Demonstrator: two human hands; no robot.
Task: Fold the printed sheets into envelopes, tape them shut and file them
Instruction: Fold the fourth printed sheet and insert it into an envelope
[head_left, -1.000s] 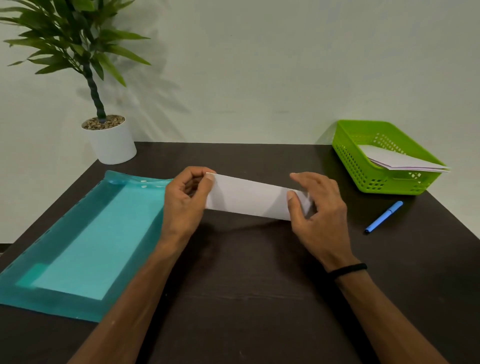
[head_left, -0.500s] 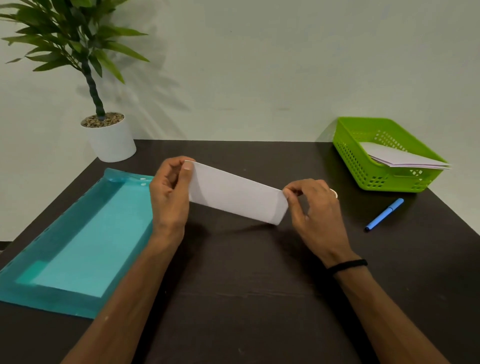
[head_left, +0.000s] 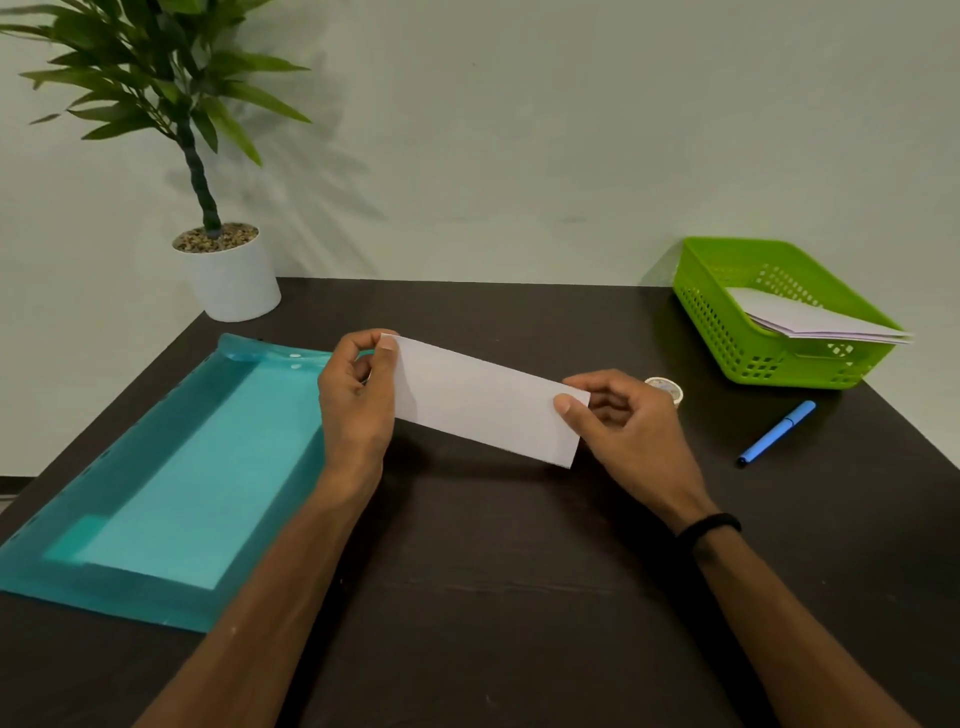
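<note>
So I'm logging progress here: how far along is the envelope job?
Done: white folded papers lie in the green plastic basket. In hand: left hand and right hand pinch a folded white sheet. Left: taping with the small tape roll, then filing.

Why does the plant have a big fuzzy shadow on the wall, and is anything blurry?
Head view: light from the front left throws the plant's soft shadow onto the wall to its right; the paper, pinched by the left hand and right hand, shades the table below; nothing looks badly blurred; the wide lens bends the table's edges.
</note>
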